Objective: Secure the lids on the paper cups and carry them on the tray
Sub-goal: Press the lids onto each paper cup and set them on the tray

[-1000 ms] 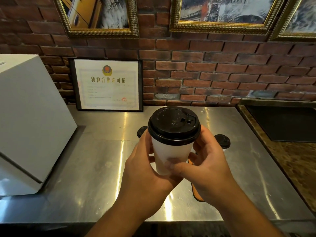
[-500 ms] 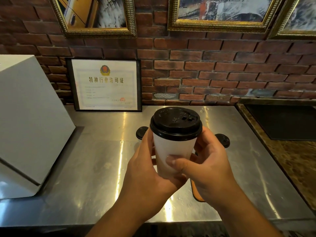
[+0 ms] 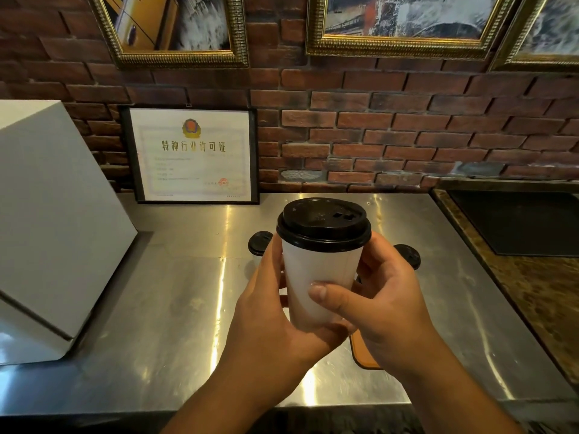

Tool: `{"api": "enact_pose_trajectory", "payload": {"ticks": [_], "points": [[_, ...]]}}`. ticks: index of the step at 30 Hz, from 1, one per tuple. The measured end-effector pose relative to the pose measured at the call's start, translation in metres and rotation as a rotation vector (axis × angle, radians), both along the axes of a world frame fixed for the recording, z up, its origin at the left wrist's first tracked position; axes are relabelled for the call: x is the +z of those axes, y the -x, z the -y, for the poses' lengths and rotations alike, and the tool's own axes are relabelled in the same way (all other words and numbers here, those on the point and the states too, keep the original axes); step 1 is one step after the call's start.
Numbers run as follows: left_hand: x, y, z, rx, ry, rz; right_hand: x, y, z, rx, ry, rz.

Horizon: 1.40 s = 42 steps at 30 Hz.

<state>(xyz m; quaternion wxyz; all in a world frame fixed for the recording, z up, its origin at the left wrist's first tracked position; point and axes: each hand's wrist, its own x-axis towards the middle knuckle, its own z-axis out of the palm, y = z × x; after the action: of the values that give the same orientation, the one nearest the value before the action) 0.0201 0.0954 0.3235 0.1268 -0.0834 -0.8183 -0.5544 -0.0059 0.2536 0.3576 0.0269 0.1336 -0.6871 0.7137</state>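
Observation:
A white paper cup (image 3: 316, 277) with a black lid (image 3: 322, 223) on top is held up above the steel counter. My left hand (image 3: 269, 324) grips its lower left side and base. My right hand (image 3: 385, 308) wraps the right side, thumb across the front. Behind them on the counter stand two more lidded cups, one at the left (image 3: 259, 243) and one at the right (image 3: 409, 255), mostly hidden. A corner of the orange-brown tray (image 3: 360, 355) shows under my right hand.
A steel counter (image 3: 175, 308) runs to a brick wall. A white box-like appliance (image 3: 47, 230) stands at the left. A framed certificate (image 3: 191, 155) leans on the wall. At the right is a stone counter with a dark sunken panel (image 3: 526, 223).
The cup has turned slightly in my hands, the lid's sip opening shifting round. Both hands keep their hold; the view has shifted a little.

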Motion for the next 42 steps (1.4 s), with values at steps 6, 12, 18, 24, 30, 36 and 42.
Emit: {"api": "enact_pose_trajectory", "payload": {"ticks": [6, 12, 18, 24, 30, 36, 42], "points": [[0.005, -0.002, 0.0, 0.03, -0.01, 0.003, 0.001, -0.001, 0.002, -0.022, 0.041, 0.021], [0.007, -0.005, -0.001, 0.008, -0.001, -0.005, 0.003, -0.004, 0.001, -0.024, 0.056, 0.022], [0.007, -0.007, -0.002, -0.011, 0.004, -0.004, 0.003, -0.005, -0.002, -0.044, 0.06, 0.027], [0.011, -0.007, -0.002, 0.013, -0.001, 0.005, 0.004, -0.006, -0.001, -0.037, 0.064, 0.043], [0.01, -0.007, -0.004, -0.036, 0.005, -0.006, 0.005, -0.006, -0.003, -0.042, 0.071, 0.04], [0.009, -0.007, -0.006, 0.004, -0.02, 0.022, -0.001, -0.002, -0.005, -0.054, 0.066, 0.047], [0.008, -0.006, -0.006, -0.009, 0.008, 0.016, 0.001, 0.001, -0.009, -0.032, 0.048, 0.055]]}}
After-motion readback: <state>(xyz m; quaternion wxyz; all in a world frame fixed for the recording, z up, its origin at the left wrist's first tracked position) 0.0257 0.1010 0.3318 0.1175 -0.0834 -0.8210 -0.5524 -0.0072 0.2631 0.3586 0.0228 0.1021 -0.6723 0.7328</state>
